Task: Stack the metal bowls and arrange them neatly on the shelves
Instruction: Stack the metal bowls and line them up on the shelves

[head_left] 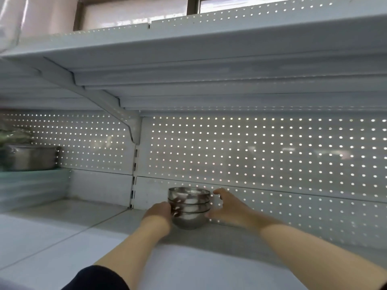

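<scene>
Overhead, white perforated shelf (230,233) backing.

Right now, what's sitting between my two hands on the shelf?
The stack of metal bowls, seen in the head view: the left hand is against its left side, the right hand open beside its right.

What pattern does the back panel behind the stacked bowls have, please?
White, with rows of small round holes; head view shows the back panel.

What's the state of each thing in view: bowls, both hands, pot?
Stack of metal bowls: nested, upright, standing on the shelf near the pegboard back.
Left hand: against the stack's left side; grip hidden.
Right hand: open, fingers spread, thumb at the stack's right side.
Metal pot: upright, far left, on stacked trays.
</scene>
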